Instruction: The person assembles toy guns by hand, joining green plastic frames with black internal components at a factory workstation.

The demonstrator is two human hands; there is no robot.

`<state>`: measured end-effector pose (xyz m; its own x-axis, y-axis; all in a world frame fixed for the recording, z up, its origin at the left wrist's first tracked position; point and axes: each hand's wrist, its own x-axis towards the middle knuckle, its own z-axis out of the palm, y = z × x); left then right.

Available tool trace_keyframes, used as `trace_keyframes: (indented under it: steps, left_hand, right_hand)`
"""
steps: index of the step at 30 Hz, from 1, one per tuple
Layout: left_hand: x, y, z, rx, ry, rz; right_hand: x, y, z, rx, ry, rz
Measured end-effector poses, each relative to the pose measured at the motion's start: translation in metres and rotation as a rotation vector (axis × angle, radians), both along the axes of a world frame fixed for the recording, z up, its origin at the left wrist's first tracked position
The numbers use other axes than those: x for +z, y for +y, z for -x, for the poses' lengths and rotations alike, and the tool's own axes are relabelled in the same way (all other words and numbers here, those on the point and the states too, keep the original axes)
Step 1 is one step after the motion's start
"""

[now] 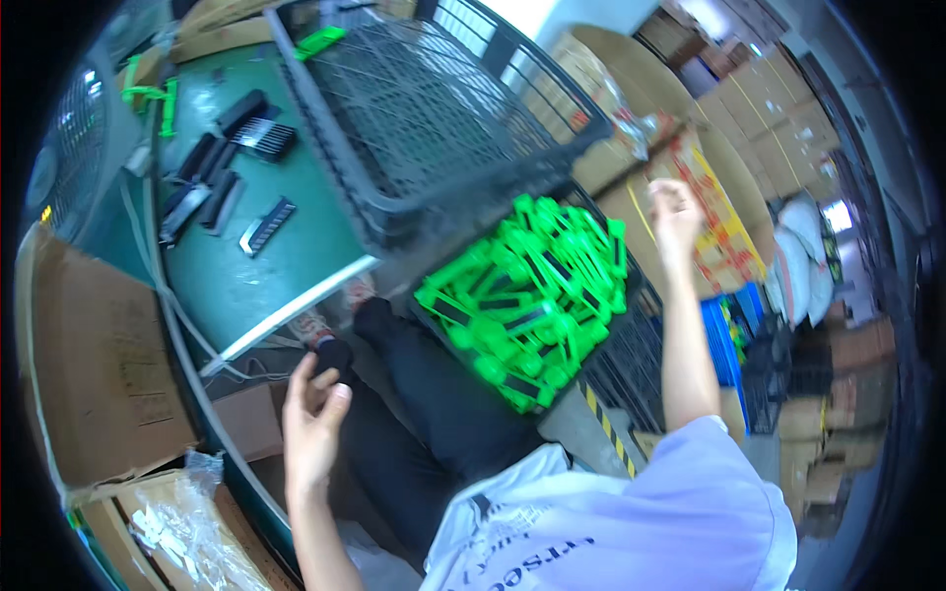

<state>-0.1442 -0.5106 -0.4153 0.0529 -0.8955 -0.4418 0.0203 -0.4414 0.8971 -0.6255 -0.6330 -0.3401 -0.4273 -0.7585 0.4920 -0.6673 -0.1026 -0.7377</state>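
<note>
My left hand (313,428) is over my lap, close to the table's near edge. Its thumb and fingers are apart and hold nothing. Raised to the right, my right hand (676,219) is in front of a taped cardboard box, with its fingers curled in; anything inside them is too small or hidden. Between the two hands, a dark crate is heaped with bright green plastic pieces (532,295), several bearing black strips. On the green table (305,222) lie several black plastic parts (222,187) and a single black piece with a pale ribbed strip (267,227).
A large black mesh crate (414,187) rests on the table's right side, with a green piece (320,42) at its far rim. Left stands an open cardboard box (103,364); a fan (69,158) is beyond it. Stacked cartons (774,108) and white sacks (796,261) are right.
</note>
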Motion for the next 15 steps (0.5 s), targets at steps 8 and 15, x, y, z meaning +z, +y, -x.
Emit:
trace_keyframes:
  steps: [8, 15]
  left_hand:
    - [-0.011, 0.004, -0.004, 0.005, -0.06, 0.053]
    - [-0.007, 0.007, -0.006, -0.06, -0.407, 0.163]
  right_hand:
    - [0.074, -0.239, -0.25, 0.542, 0.82, -0.054]
    - [-0.032, -0.433, -0.339, 0.591, 1.401, -0.076]
